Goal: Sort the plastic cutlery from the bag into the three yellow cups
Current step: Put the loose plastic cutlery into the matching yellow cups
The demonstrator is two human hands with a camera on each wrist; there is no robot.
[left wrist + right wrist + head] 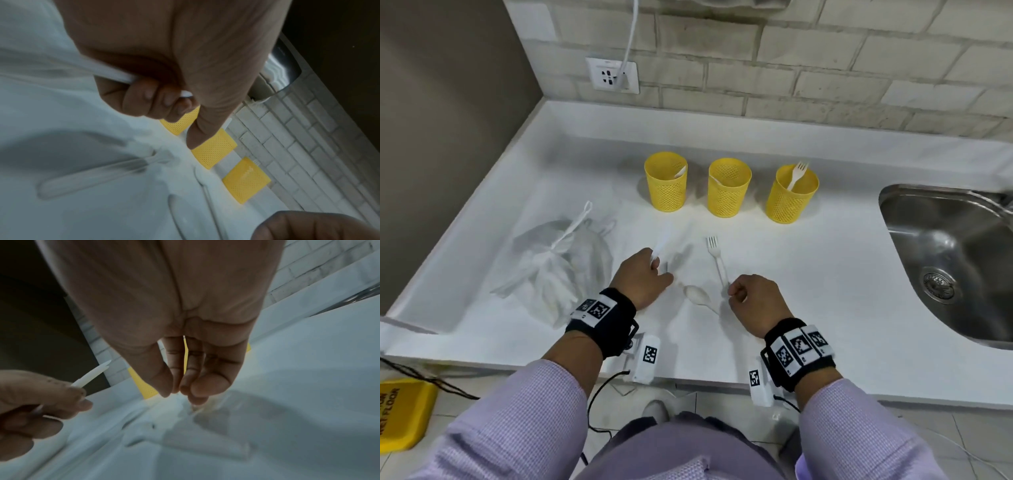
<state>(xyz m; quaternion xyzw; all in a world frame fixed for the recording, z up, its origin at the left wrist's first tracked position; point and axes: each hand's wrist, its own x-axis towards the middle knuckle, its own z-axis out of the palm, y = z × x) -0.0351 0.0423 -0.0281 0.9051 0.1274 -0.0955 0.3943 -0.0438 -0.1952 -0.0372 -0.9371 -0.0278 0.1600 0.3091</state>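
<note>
Plastic fork: light, thin, likely slippery; right hand pinching handle end; left hand gripping a knife.

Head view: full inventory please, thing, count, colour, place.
yellow cups: 3, yellow mesh, row at the back of the countertop; each holds a white utensil, the right cup's a fork
plastic bag: 1, clear-white, on the countertop left of the hands
fork: 1, white, on the countertop, handle end at the right hand
spoon: 1, white, lying between the hands
knife: 1, white, blurred, in the left hand
countertop: 1, white
sink: 1, steel, right
wall socket: 1, white, cable plugged in
wet floor sign: 1, yellow, floor at left
left hand: grips the knife
right hand: pinches the fork handle
</note>
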